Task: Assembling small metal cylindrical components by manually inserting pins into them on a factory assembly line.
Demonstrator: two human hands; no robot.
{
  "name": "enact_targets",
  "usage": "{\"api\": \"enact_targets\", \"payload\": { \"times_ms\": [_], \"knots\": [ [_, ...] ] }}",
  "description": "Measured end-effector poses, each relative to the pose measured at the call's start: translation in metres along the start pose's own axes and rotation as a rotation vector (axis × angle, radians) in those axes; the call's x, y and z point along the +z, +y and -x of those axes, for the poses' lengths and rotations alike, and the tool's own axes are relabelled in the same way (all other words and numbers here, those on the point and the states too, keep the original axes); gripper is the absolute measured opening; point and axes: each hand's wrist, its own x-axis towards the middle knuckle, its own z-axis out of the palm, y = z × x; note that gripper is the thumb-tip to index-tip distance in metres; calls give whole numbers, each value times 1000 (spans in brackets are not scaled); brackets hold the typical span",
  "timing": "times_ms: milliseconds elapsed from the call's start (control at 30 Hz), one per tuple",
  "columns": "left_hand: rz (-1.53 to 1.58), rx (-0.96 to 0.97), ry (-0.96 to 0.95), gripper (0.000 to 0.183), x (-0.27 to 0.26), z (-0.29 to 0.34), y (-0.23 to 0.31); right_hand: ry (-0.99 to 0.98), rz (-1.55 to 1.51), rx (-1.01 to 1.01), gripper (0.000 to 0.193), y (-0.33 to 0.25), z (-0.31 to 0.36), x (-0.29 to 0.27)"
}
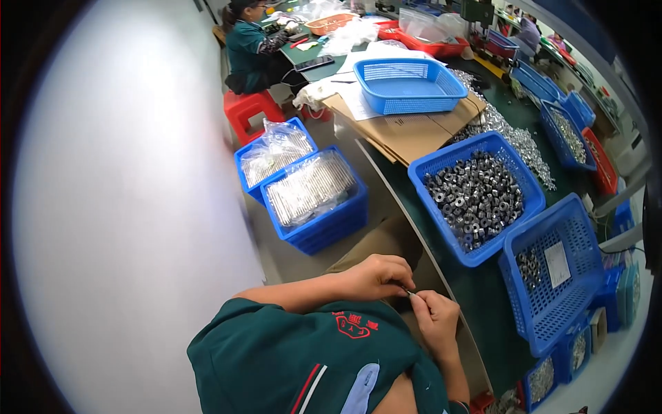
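My left grip and my right grip meet in front of my chest, fingertips nearly together, both pinching a small metal piece between them. My fingers hide most of it — I cannot tell its full shape. It sits just to the left of the edge of the green table.

On the table, to the right and a little farther off, stands a blue basket with many metal rings in it. Just beside it, nearer and to the right, is a second basket, also blue, holding a few more rings and a white slip of paper. Beyond the first, a light blue tray rests on cardboard, with a heap of silvery bits to its right.

Far left of the table, two blue crates hold plastic-wrapped metal rods. Past them a co-worker sits on a red stool.
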Motion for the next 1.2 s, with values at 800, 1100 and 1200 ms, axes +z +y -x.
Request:
{"api": "enact_targets", "payload": {
  "times_ms": [800,1100,1200],
  "knots": [
    [854,-581,157,28,-5,15,-9,123,-64,-1,16,1,-5,6],
    [880,-609,99,29,-9,18,-19,106,97,-24,9,3,-10,10],
    [874,-596,63,28,-11,19,-23,35,-22,185,11,4,-5,10]
  ]
}}
